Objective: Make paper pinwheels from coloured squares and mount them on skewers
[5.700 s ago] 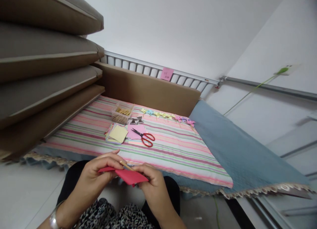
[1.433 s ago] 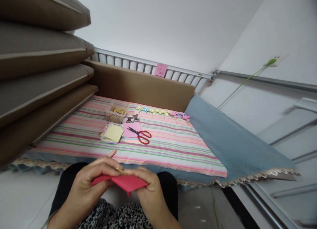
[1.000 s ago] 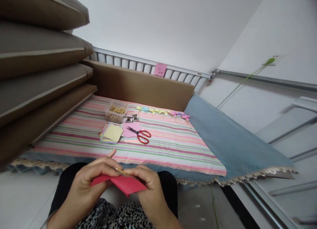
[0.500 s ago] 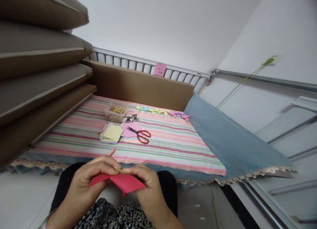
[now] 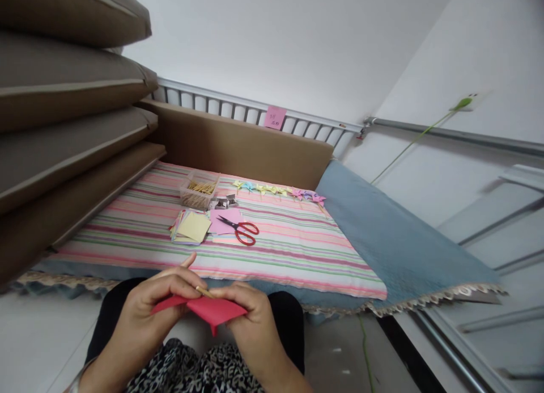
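Both hands hold a folded red paper (image 5: 208,310) low in the view, over my lap. My left hand (image 5: 155,308) pinches its left side, the thumb sticking up. My right hand (image 5: 249,319) grips its right side. A thin wooden stick (image 5: 205,292) pokes out between the fingertips of the two hands, on top of the paper.
A striped cloth (image 5: 297,251) covers the bed ahead. On it lie a stack of coloured paper squares (image 5: 192,228), red-handled scissors (image 5: 241,229), a clear box of sticks (image 5: 199,191) and a row of small paper pinwheels (image 5: 278,192). Brown cushions (image 5: 63,132) are piled at the left.
The hands and the red paper have stayed almost in place; the paper has been pressed a little flatter and lower. The view has drifted slightly.
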The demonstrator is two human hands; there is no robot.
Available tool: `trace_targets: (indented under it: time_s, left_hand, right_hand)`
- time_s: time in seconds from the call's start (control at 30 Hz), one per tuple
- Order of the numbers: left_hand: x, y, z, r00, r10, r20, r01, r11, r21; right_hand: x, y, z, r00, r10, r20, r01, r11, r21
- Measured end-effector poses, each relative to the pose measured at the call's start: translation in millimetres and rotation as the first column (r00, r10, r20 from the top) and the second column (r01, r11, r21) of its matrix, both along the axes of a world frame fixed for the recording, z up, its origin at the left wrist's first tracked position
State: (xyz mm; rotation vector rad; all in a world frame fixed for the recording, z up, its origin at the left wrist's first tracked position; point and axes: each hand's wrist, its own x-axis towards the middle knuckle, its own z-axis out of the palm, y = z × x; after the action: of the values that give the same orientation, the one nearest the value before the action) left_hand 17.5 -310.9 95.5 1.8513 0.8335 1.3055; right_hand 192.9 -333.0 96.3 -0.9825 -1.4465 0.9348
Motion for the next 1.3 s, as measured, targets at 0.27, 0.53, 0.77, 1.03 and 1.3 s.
trace_targets:
  time_s: [0.27,0.53,0.77,1.03,1.3]
  left_hand:
    - [0,1,0.4,1.0,-0.016,-0.006,0.016,1.0,0.009]
    - [1,-1,1.9,1.0,0.003,0.017,-0.002,1.0,-0.008]
    - [1,2,-3.1,0.999,0.01,0.049,-0.005,0.995,-0.104]
    - [6,5,-4.8,0.957,0.102,0.27,0.035,0.887,-0.461]
    - [13,7,1.9,0.929,0.111,0.352,0.12,0.811,-0.573]
  right_hand:
    - [0,0,-1.5,1.0,0.005,0.002,-0.004,0.999,-0.036]
    - [0,-3,-0.8,1.0,0.002,0.014,-0.001,0.999,-0.036]
    - [1,0,-3.3,0.999,0.023,0.034,-0.021,0.998,-0.052]
    - [0,2,-0.2,0.998,0.055,0.025,-0.051,0.989,-0.142]
    - [1,4,-8.0,0.999,0.054,0.008,-0.052,0.985,-0.167]
